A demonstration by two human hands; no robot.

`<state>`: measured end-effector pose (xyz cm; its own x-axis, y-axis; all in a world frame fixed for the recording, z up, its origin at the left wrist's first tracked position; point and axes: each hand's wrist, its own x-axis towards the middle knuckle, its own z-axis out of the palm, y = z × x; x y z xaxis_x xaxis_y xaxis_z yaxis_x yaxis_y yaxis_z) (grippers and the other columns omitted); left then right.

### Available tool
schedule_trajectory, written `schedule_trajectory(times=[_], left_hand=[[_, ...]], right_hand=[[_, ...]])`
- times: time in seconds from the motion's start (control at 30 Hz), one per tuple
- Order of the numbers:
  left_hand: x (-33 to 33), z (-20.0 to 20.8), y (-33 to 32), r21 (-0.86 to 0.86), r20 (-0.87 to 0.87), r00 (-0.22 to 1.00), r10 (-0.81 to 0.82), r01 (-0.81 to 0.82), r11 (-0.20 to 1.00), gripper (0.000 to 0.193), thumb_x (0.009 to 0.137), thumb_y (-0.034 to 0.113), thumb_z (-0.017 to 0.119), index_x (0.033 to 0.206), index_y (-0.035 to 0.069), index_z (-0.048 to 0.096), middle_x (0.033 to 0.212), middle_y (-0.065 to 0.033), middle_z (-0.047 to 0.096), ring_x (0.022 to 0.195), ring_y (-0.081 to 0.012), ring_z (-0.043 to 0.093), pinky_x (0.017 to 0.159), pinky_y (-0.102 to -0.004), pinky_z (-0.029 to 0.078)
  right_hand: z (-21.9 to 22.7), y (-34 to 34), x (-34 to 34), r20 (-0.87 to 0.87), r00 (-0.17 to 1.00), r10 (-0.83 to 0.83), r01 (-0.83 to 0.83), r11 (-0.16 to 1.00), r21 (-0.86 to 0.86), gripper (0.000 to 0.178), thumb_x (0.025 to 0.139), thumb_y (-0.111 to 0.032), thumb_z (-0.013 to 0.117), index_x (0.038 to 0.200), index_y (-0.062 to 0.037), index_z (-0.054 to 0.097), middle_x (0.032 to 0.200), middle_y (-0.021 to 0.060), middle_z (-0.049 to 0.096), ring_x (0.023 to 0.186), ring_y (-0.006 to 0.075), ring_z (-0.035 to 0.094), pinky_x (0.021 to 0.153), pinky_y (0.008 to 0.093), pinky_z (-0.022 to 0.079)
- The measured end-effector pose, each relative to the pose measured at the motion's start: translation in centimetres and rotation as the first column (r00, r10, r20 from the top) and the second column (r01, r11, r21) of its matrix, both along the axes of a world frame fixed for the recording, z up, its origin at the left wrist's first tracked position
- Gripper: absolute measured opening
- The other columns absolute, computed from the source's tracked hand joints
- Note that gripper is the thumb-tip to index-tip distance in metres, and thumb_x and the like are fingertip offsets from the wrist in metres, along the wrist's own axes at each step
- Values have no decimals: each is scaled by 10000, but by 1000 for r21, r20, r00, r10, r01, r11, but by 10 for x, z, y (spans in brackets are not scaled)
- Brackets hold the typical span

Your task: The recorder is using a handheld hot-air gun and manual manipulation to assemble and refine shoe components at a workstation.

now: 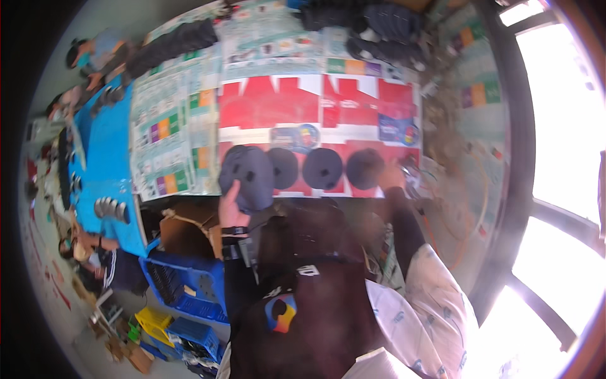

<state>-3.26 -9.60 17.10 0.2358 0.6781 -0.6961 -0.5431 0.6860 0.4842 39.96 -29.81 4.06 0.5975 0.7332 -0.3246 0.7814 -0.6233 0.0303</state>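
Note:
Dark grey round pads lie in a row along the near edge of the red-and-white printed sheet. My left hand (231, 207) grips the near side of a stack of overlapping dark grey pads (251, 180), its thumb on top. Small black squares show on the stack. To its right come a second pad (283, 169), a third pad (322, 169) with a dark square in the middle, and a fourth pad (364, 169). My right hand (392, 177) is closed beside the fourth pad, next to a shiny metal object (411, 180). Blur hides what its fingers hold.
Rows of dark pads (180, 45) and more dark piles (391, 31) line the table's far side. An orange hose (470, 234) loops at the right. At the left are a blue table (104, 164) with people beside it, a cardboard box (186, 230) and a blue crate (196, 306).

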Motion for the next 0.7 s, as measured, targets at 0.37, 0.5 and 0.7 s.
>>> schedule_trajectory(times=[0.37, 0.5, 0.7], left_hand=[[1, 26, 50, 310, -48, 979, -200, 205, 929, 447, 1024, 89, 628, 1459, 73, 525, 1349, -82, 641, 1219, -226, 632, 1018, -396, 536], [-40, 11, 80, 265, -2, 990, -144, 140, 954, 454, 1035, 166, 641, 1459, 58, 520, 1351, -84, 641, 1206, -229, 635, 1026, -397, 530], [-120, -25, 128, 157, 28, 994, -104, 98, 983, 469, 1033, 217, 653, 1448, 40, 525, 1351, -105, 643, 1199, -265, 645, 1015, -434, 537]], right_hand=[[148, 210, -189, -832, 412, 371, 176, 864, 472, 369, 825, -207, 873, 1024, -16, 629, 909, 75, 682, 901, 170, 695, 752, 309, 545], [141, 239, -238, -885, 360, 295, 203, 901, 383, 268, 846, -153, 826, 859, -14, 598, 729, 38, 587, 727, 125, 629, 657, 287, 498], [103, 273, -267, -863, 391, 319, 104, 916, 386, 209, 909, -110, 738, 836, -28, 560, 730, 51, 564, 701, 130, 589, 656, 322, 477]])
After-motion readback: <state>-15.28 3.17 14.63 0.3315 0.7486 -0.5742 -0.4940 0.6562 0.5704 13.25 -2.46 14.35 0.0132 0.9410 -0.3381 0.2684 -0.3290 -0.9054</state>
